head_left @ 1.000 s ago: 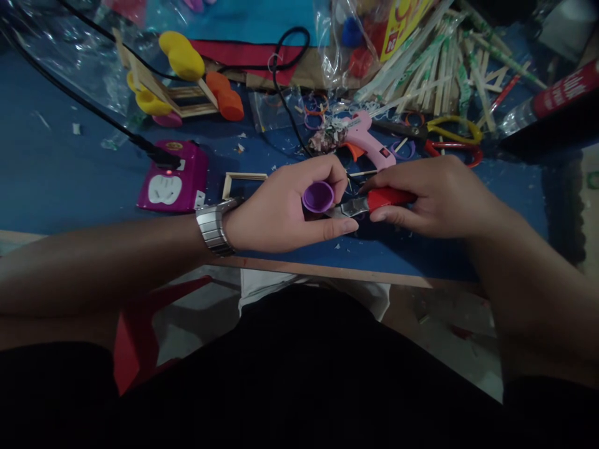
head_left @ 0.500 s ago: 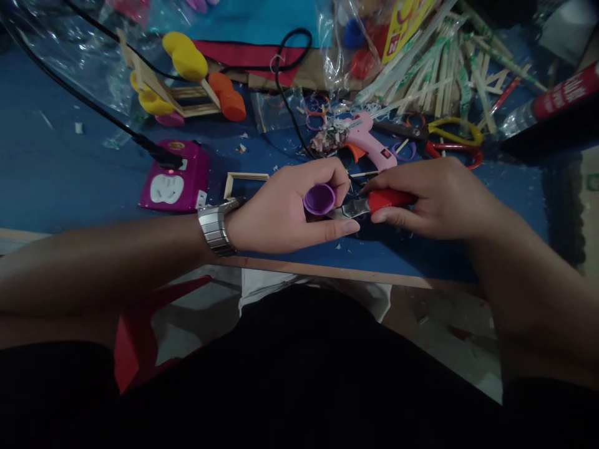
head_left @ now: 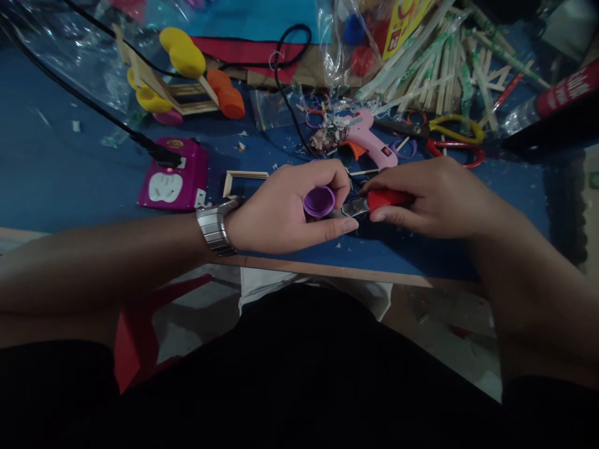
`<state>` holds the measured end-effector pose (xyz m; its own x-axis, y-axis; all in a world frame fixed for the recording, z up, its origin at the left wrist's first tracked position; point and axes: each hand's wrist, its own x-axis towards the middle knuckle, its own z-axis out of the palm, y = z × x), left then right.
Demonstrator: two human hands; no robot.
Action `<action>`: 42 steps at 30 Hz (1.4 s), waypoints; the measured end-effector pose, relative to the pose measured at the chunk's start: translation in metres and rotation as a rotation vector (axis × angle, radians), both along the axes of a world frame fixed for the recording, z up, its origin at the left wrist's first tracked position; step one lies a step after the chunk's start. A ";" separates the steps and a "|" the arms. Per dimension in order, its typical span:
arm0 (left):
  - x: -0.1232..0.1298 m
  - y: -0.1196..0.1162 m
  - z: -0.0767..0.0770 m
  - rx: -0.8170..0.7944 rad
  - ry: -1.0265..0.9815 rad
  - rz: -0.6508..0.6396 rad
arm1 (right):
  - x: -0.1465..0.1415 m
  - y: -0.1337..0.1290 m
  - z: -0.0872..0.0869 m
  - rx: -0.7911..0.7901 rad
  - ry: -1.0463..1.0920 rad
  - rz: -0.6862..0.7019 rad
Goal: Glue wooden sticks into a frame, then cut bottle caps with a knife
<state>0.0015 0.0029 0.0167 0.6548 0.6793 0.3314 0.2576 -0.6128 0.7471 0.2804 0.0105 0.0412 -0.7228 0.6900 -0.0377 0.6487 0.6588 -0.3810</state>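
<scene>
My left hand [head_left: 290, 209], a metal watch at its wrist, is wrapped round a small purple cup [head_left: 319, 201] whose round opening faces up. My right hand [head_left: 423, 196] grips the red handle of a cutter [head_left: 387, 198]. The cutter's metal end points left, close to the cup's right side; its tip is partly hidden by my left thumb. Behind the left hand lies a small wooden stick frame [head_left: 246, 175] on the blue table. A pink glue gun [head_left: 369, 140] rests just beyond both hands.
A purple power adapter [head_left: 173, 174] with a plugged black cable stands left. Behind are a stick model [head_left: 191, 100] with yellow and orange cups, yellow-and-red-handled scissors [head_left: 453, 140], piled wooden sticks [head_left: 425, 68] and a red-labelled bottle [head_left: 561, 93]. The table's wooden edge [head_left: 346, 272] runs in front.
The cutter's metal end has shifted slightly beside the purple cup, and less of its tip shows. Both hands keep their holds and almost the same places.
</scene>
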 end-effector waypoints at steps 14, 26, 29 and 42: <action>0.001 0.001 -0.002 -0.032 0.149 -0.114 | 0.003 -0.004 -0.002 0.074 -0.063 0.012; 0.002 0.000 0.000 -0.041 0.092 -0.085 | 0.004 -0.004 -0.003 0.106 -0.061 0.015; 0.002 0.001 0.000 -0.046 0.080 -0.087 | 0.002 -0.005 0.001 0.025 -0.095 -0.024; 0.001 0.001 0.001 -0.054 0.061 -0.075 | 0.003 -0.002 0.000 0.036 -0.030 0.026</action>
